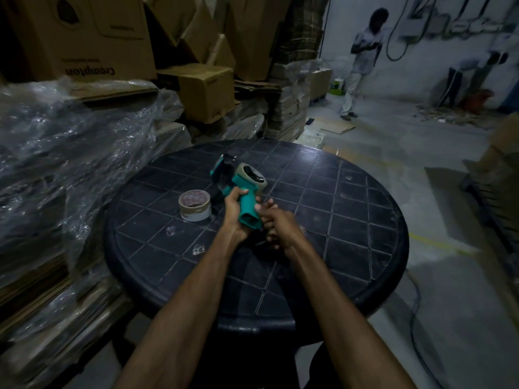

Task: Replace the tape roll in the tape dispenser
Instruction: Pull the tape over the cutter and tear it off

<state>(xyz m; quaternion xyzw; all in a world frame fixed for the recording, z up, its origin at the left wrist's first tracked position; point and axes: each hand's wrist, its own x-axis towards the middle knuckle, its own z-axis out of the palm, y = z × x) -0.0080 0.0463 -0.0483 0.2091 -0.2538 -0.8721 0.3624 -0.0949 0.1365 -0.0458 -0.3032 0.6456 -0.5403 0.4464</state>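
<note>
On the dark round table [351, 220], a loose tape roll [194, 204] lies flat just left of the hands. Beside it the left hand [234, 213] is wrapped around the handle of the teal tape dispenser [238, 186], held above the tabletop with a roll on its far end. Right of that, the right hand [276, 223] touches the handle's base, fingers curled; whether it grips anything I cannot tell.

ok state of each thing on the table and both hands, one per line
tape dispenser: lifted off the table, held by its teal handle, a roll on its hub
spare tape roll: lying flat on the table, untouched
left hand: closed around the dispenser handle
right hand: fingers at the handle's lower end, grip unclear
table: upright, dark round top
</note>
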